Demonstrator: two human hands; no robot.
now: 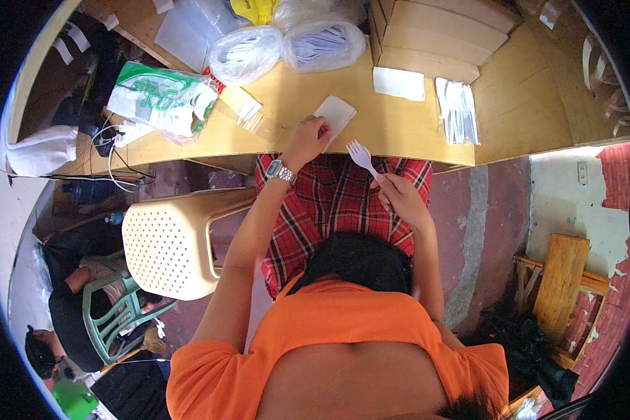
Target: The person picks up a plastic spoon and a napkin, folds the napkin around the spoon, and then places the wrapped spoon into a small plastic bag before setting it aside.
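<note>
My right hand (401, 198) grips a white plastic fork (361, 157) by its handle, tines pointing up and left, just off the table's front edge. My left hand (311, 139), with a watch on its wrist, has its fingers curled at the lower left edge of a folded white paper napkin (338, 114) on the table. Its fingertips are partly hidden, but they seem closed on the napkin's edge. Farther back stand two clear plastic bags, one with white cutlery (245, 54) and one with forks or similar pieces (323, 45).
The wooden table (294, 91) also carries a green-and-white plastic pack (162, 99), white napkins (399, 83), wrapped white cutlery (457, 112) and cardboard boxes (437, 38). A cream stool (168, 245) stands at left. Another person (73, 308) is near a green chair (115, 311).
</note>
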